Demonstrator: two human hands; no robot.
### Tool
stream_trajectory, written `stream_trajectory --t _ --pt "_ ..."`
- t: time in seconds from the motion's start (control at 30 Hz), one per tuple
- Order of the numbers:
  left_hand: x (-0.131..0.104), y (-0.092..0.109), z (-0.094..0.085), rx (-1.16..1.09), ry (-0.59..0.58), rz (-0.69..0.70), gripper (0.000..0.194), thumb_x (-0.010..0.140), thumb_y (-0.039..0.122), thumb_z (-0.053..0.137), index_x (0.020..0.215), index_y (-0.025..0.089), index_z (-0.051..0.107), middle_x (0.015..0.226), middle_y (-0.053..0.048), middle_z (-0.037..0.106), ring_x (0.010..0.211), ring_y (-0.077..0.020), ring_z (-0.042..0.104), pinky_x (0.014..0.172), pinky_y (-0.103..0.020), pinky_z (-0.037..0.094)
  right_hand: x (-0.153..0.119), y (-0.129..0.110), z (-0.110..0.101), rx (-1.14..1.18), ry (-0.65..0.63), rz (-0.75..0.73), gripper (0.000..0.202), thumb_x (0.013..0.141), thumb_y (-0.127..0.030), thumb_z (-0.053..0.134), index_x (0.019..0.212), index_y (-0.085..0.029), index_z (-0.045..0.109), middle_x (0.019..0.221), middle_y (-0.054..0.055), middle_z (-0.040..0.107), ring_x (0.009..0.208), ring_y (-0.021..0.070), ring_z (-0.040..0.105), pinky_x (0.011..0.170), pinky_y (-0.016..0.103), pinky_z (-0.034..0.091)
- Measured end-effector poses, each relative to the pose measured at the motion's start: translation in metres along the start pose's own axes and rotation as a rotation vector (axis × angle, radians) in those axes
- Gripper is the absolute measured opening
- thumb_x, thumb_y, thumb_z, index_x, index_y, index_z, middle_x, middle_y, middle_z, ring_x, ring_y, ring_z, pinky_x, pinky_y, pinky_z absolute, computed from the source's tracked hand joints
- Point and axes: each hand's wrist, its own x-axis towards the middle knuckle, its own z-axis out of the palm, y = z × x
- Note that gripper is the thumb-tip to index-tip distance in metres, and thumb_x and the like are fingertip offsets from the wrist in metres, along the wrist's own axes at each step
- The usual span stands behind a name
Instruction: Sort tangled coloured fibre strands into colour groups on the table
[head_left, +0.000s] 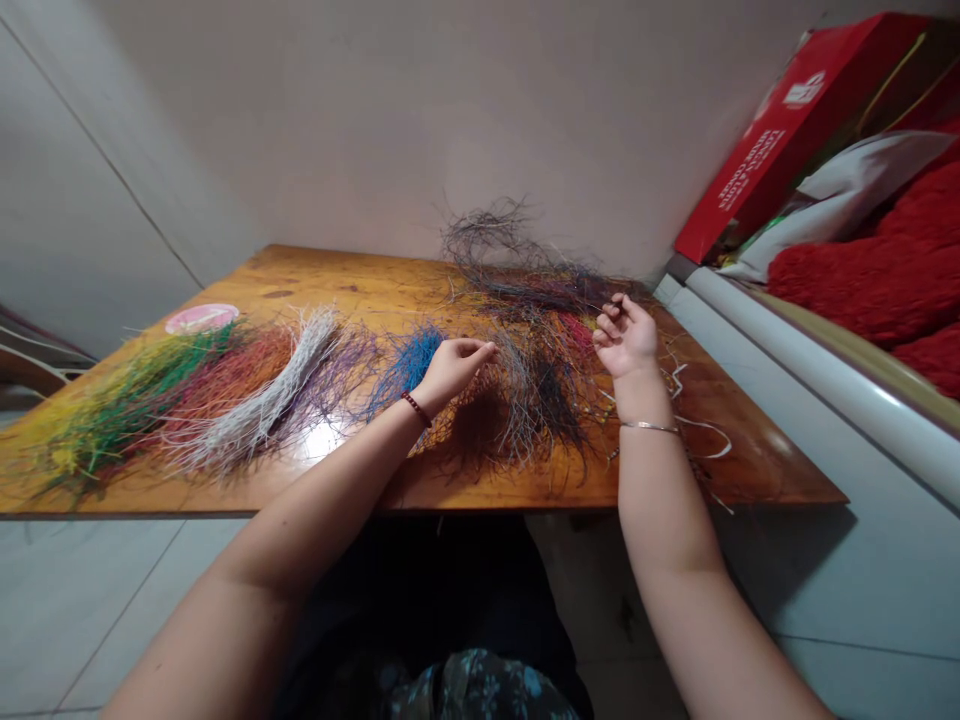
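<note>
My left hand (456, 368) hovers above the table, its thumb and fingertips pinched together. Whatever it may pinch is too fine to make out. Beside it lies a bundle of blue strands (417, 358), with grey strands (516, 385) on its other side. My right hand (628, 338) is raised at the right, palm turned up and fingers curled in with the tips meeting the thumb. Something tiny and dark may be at those tips. Just behind it spreads a tangled heap of dark strands (517, 275), with pink strands (576, 332) close by.
Along the left of the wooden table (525, 490) lie yellow strands (64, 430), green strands (187, 360), orange strands (244, 372), white strands (277, 390) and purple strands (337, 375). A pink disc (202, 318) lies behind them. A red box (795, 130) and red fluffy cloth (870, 270) are at right.
</note>
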Motion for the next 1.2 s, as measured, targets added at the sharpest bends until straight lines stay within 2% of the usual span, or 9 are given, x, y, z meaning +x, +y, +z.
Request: stream_trajectory --t 0.17,0.33,0.53,0.63,0.8,0.97,1.1,1.2 --pt "-0.006 0.011 -0.001 -0.245 -0.117 -0.11 0.039 0.09 0.047 0.062 0.106 0.015 0.077 0.113 -0.014 0.075 0.062 -0.0086 0.054 0.051 -0.019 0.033 -0.002 0.0 0.002 0.003 0.009 -0.002 0.014 0.088 -0.023 0.061 0.082 -0.022 0.049 0.061 -0.008 0.044 0.037 0.0033 0.027 0.031 0.015 0.022" --pt "-0.009 0.015 -0.003 -0.347 -0.263 -0.089 0.041 0.091 0.047 0.061 0.12 0.02 0.073 0.13 -0.013 0.068 0.065 -0.0085 0.055 0.052 -0.019 0.031 -0.004 -0.001 0.005 0.033 0.033 0.019 0.013 0.092 -0.021 0.055 0.081 -0.021 0.048 0.059 -0.008 0.044 0.037 0.0035 0.027 0.031 0.015 0.023" --pt "-0.016 0.018 0.0 -0.325 -0.461 -0.13 0.05 0.092 0.058 0.056 0.127 0.025 0.071 0.14 -0.013 0.062 0.054 -0.0065 0.038 0.052 -0.021 0.031 -0.003 -0.001 0.004 -0.007 0.016 0.01 0.014 0.088 -0.023 0.06 0.081 -0.022 0.048 0.06 -0.008 0.044 0.037 0.0035 0.027 0.032 0.016 0.023" --pt "-0.018 0.016 0.001 -0.315 -0.543 -0.146 0.054 0.091 0.064 0.054 0.129 0.03 0.069 0.142 -0.011 0.06 0.055 -0.0077 0.044 0.051 -0.022 0.032 -0.002 0.0 0.003 -0.01 0.006 0.004 0.014 0.088 -0.023 0.06 0.081 -0.022 0.048 0.06 -0.008 0.043 0.037 0.0034 0.026 0.032 0.015 0.022" --pt "-0.023 0.019 0.002 -0.34 -0.655 -0.19 0.048 0.087 0.058 0.06 0.126 0.032 0.071 0.143 -0.009 0.059 0.059 -0.0107 0.057 0.05 -0.024 0.035 0.0 0.002 0.002 -0.023 -0.003 -0.008 0.015 0.087 -0.024 0.062 0.081 -0.022 0.048 0.06 -0.008 0.043 0.037 0.0034 0.026 0.032 0.015 0.02" --pt "-0.027 0.025 0.004 -0.32 -0.698 -0.188 0.054 0.077 0.054 0.07 0.126 0.032 0.071 0.143 -0.01 0.059 0.059 -0.0128 0.062 0.046 -0.025 0.032 0.001 0.003 0.0 0.007 0.007 0.008 0.013 0.086 -0.024 0.062 0.082 -0.022 0.05 0.06 -0.008 0.045 0.036 0.0031 0.028 0.031 0.015 0.022" --pt "-0.024 0.019 0.002 -0.359 -0.758 -0.186 0.063 0.078 0.059 0.067 0.136 0.034 0.064 0.146 -0.012 0.056 0.064 -0.0147 0.066 0.046 -0.023 0.031 0.001 0.003 0.0 0.001 0.01 0.01 0.012 0.086 -0.024 0.061 0.082 -0.021 0.051 0.06 -0.008 0.045 0.037 0.0031 0.027 0.031 0.015 0.022" --pt "-0.023 0.02 -0.003 -0.359 -0.733 -0.257 0.063 0.078 0.054 0.067 0.136 0.032 0.063 0.142 -0.015 0.059 0.066 -0.0165 0.068 0.048 -0.023 0.034 0.0 0.003 0.002 -0.031 0.023 0.014 0.014 0.086 -0.025 0.062 0.081 -0.022 0.049 0.06 -0.008 0.043 0.037 0.0034 0.026 0.031 0.015 0.021"
